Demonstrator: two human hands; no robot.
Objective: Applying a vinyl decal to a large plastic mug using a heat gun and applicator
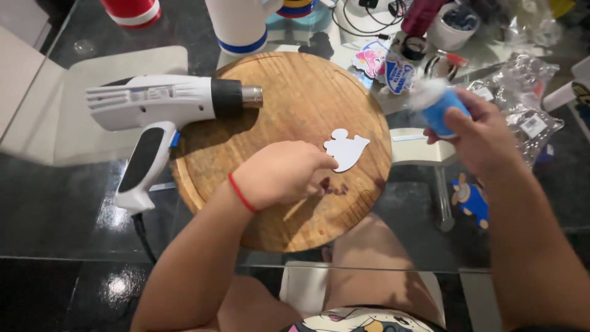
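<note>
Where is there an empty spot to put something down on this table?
The round wooden board is bare between the white heat gun's nozzle and the white paper cutout under the left hand. Dark glass tabletop lies open left of the gun's handle. The far right is crowded: stickers, tape rolls, plastic bags, by the right hand holding a blue bottle.

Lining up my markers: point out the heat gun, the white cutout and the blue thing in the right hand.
heat gun (153, 101), head view, middle of its white body.
white cutout (346, 149), head view, centre of the flat shape on the round wooden board.
blue container (444, 112), head view, its blue side above the fingers.
</note>
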